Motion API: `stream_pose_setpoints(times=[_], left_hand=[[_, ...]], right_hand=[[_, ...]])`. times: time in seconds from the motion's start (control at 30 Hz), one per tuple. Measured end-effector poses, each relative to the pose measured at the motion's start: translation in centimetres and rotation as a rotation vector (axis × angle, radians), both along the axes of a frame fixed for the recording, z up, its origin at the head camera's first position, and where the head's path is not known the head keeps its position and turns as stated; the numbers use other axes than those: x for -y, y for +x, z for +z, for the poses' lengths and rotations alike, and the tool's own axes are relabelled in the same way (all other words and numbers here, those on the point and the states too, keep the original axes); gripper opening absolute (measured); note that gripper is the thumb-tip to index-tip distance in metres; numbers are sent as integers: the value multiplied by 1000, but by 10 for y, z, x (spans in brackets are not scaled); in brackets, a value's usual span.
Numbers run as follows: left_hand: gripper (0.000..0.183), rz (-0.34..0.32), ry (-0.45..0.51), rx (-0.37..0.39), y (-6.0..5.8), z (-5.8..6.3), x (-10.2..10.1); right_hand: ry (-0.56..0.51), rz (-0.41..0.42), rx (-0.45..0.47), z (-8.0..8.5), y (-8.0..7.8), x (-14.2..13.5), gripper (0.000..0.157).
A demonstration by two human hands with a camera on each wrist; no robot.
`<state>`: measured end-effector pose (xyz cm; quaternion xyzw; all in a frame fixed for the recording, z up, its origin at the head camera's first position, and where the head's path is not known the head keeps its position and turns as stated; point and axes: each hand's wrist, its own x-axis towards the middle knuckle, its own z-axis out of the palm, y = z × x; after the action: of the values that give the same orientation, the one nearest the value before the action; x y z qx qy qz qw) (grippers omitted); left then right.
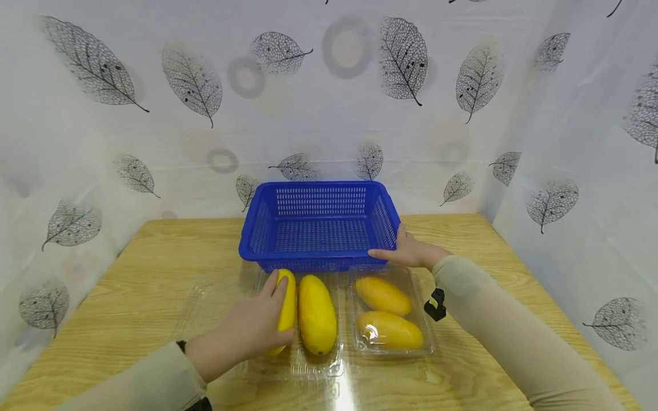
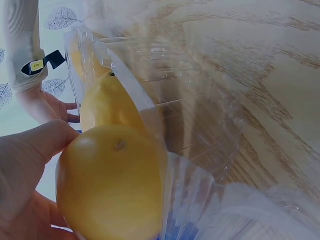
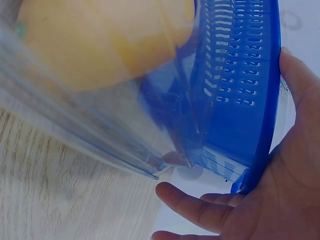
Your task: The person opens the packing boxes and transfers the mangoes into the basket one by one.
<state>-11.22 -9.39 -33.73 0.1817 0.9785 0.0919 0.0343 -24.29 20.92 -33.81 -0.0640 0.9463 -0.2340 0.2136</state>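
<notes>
Left hand (image 1: 252, 331) round a partly hidden yellow melon (image 1: 290, 302), right hand (image 1: 409, 251) wide against the blue basket (image 1: 308, 257).

The head camera looks forward and down over the table (image 1: 154, 274) from its near side, covering the whole basket (image 1: 308, 255). The left wrist camera faces the held fruit (image 2: 110, 185) end-on at close range; the right, also close, faces the basket's corner, shared with the head view.
</notes>
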Motion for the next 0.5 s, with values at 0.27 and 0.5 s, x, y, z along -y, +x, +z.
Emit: stream_pose_setpoints(times=[0.27,0.5], left_hand=[[87,-24,2,-31,2,1,1],[87,-24,-22,-44,2,0,4]], right_hand=[[11,3,25,-2,2,0,117],[23,-3,46,-2,3,0,118]])
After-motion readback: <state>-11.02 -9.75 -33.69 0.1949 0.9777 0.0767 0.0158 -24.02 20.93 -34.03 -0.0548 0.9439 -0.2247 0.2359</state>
